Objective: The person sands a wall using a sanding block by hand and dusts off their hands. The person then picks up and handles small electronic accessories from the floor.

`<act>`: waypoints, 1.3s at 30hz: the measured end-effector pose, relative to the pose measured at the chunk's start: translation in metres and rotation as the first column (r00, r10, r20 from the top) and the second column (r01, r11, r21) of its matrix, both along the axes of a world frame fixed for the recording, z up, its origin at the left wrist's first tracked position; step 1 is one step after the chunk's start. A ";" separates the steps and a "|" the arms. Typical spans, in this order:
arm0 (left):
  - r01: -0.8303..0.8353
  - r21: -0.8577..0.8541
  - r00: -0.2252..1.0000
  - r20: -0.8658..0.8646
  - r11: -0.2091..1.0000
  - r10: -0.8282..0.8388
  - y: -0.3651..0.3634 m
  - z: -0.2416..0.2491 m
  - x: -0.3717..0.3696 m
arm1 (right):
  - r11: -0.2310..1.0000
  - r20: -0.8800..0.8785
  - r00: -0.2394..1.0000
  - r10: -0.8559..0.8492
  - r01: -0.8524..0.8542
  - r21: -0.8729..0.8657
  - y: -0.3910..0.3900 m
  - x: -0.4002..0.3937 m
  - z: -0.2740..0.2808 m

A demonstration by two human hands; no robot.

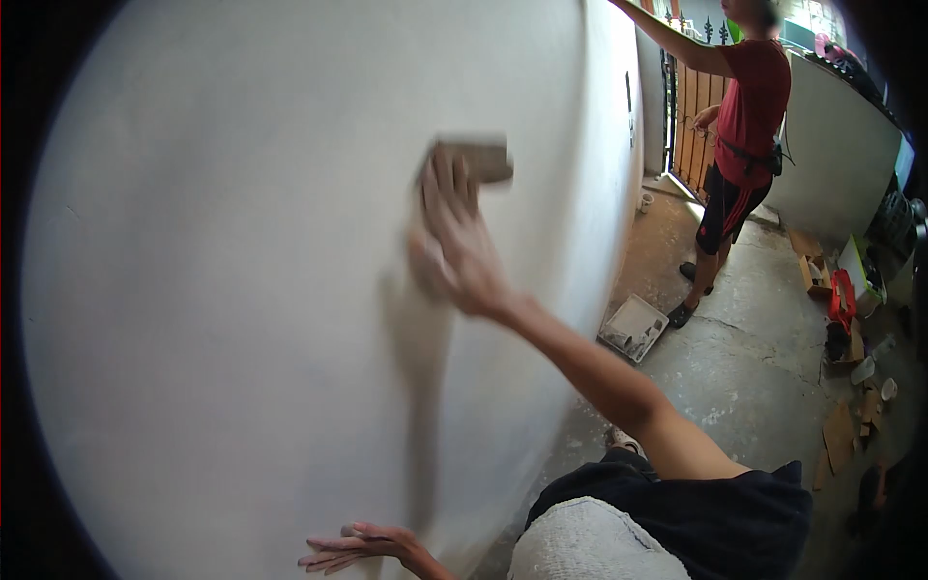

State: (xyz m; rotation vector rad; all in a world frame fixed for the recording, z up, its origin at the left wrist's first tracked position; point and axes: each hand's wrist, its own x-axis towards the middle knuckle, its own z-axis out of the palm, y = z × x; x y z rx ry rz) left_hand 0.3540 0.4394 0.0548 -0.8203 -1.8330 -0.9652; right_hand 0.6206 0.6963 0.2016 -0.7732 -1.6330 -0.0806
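Note:
My right hand [454, 237] is raised against the white wall [242, 242], its fingers pressed over a flat grey-brown sanding block [488, 159] that lies on the wall's surface. The hand and block are slightly blurred, and the far fingers are partly hidden. Low in the view, my left hand [358, 546] has its fingers stretched out and holds nothing. It is close to the wall; whether it touches cannot be made out. Between the two hands, the right arm's shadow runs down the wall.
Further along the wall stands a person in a red shirt [759, 111], one arm raised to it. A stained white tray [634, 329] sits on the concrete floor [735, 387]. Cardboard [837, 435], a red item [842, 298] and boxes lie at the right. Behind is a slatted gate [698, 126].

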 end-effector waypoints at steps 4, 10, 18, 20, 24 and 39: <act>0.048 0.019 0.998 0.035 0.999 -0.049 0.000 0.000 -0.002 | 0.999 -0.131 0.991 0.014 -0.009 0.044 0.012 0.009 0.031; 0.162 0.030 0.980 0.113 0.986 -0.164 -0.010 0.008 0.012 | 0.998 0.044 0.998 0.045 -0.043 -0.037 -0.044 -0.021 -0.110; 0.526 0.341 0.745 0.258 0.779 -0.615 -0.039 0.011 0.075 | 0.992 -0.132 0.984 0.122 -0.120 0.025 -0.027 -0.001 -0.122; 0.572 0.369 0.629 0.377 0.733 -0.680 -0.045 -0.002 0.085 | 0.993 -0.101 0.988 0.114 -0.112 0.025 -0.025 0.004 -0.121; 0.650 0.396 0.399 0.549 0.649 -0.734 -0.053 -0.029 0.084 | 0.996 -0.086 0.994 0.072 -0.066 0.066 -0.023 0.006 -0.124; 0.912 0.347 -0.231 0.874 0.217 -0.427 -0.025 -0.032 0.104 | 0.703 -0.859 0.508 0.069 -0.635 -0.319 -0.108 0.052 -0.106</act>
